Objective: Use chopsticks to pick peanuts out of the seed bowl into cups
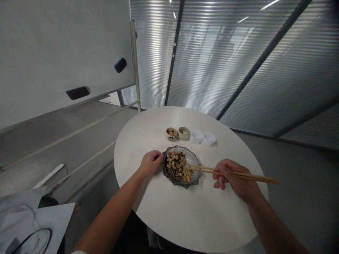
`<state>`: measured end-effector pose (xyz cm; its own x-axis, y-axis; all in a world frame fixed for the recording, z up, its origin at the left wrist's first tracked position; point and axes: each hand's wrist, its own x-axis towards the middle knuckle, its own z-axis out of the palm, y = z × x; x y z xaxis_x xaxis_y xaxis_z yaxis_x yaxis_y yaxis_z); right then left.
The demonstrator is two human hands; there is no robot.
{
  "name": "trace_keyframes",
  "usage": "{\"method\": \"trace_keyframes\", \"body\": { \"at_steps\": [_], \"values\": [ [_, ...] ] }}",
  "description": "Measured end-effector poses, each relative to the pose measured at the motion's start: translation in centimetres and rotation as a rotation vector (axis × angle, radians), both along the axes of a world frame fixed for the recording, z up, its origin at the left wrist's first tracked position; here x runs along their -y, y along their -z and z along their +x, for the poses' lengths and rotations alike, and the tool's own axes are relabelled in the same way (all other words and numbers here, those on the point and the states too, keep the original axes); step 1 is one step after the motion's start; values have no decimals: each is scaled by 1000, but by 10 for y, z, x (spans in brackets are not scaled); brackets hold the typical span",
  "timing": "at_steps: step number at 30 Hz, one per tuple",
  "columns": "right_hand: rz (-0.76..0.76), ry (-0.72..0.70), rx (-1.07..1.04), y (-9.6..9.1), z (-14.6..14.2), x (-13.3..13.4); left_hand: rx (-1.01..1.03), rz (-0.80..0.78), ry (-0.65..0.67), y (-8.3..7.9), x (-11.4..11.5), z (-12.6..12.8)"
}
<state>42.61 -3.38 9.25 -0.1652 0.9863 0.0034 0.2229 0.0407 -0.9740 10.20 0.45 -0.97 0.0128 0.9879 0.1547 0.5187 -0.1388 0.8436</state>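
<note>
A glass dish (194, 180) with a scalloped rim sits on the round white table (190, 218), filled with mixed nuts and dark seeds (177, 165). My left hand (150, 163) is curled at the dish's left rim, touching it. My right hand (231, 176) grips a pair of wooden chopsticks (254, 175), whose tips reach into the right side of the dish among the nuts.
Behind the dish stand two small cream cups: one (171, 133) holds a few nuts, the other (183, 133) looks empty. Two small white dishes (203, 138) lie to their right. A whiteboard on a stand (66, 53) is at the left, ribbed glass wall behind.
</note>
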Motion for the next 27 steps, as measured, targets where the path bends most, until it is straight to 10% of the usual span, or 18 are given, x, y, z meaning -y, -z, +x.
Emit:
{"method": "trace_keyframes", "body": {
  "at_steps": [14, 27],
  "values": [
    [-26, 136, 40, 34, -7, 17, 14, -16, -3, -2, 1, 0],
    [304, 337, -191, 21, -22, -15, 12, -12, -6, -2, 1, 1]
  ]
}}
